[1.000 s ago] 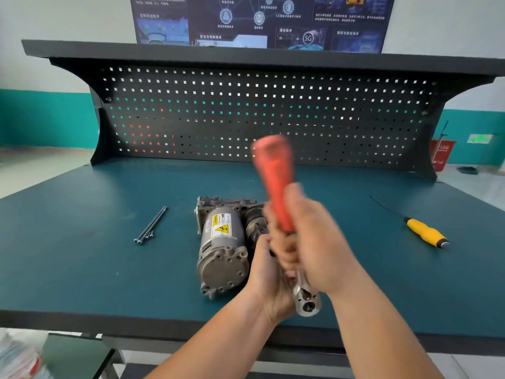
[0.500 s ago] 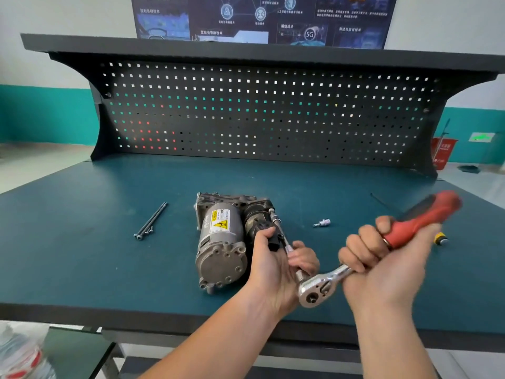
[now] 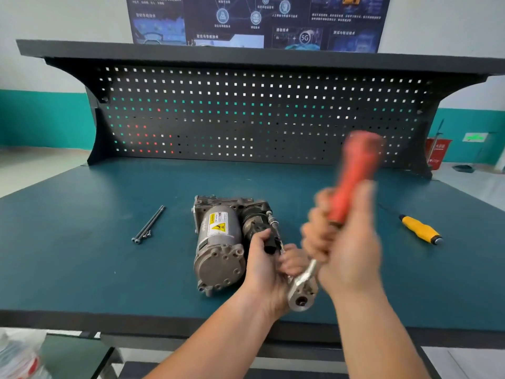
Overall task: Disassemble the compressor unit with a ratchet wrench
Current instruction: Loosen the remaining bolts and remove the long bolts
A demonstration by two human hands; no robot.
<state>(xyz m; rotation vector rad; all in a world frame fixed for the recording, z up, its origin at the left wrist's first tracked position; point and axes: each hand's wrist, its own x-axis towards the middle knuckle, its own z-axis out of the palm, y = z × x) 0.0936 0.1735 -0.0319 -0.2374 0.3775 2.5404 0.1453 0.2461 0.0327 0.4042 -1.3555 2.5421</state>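
Red and blurred with motion, the handle of the ratchet wrench stands nearly upright above the right hand, whose fingers are wrapped tightly round the lower part of the grip. The wrench's steel head sits low at the near edge of the bench, just beside the left hand. That hand grips the dark right-hand part of the compressor unit: its thumb lies over a black connector and its fingers are curled in beside the wrench's head, though what exactly the fingertips pinch cannot be told. The compressor unit lies on its side in the middle of the teal workbench, its grey round end cap towards the person and a yellow warning label on top of the motor body. To its left, apart from it, 2 long dark bolts lie side by side. Well to the right lies a yellow-handled screwdriver, its thin shaft pointing away towards the back. A black pegboard rises behind the bench under a dark shelf, and a dark blue poster hangs on the wall above.
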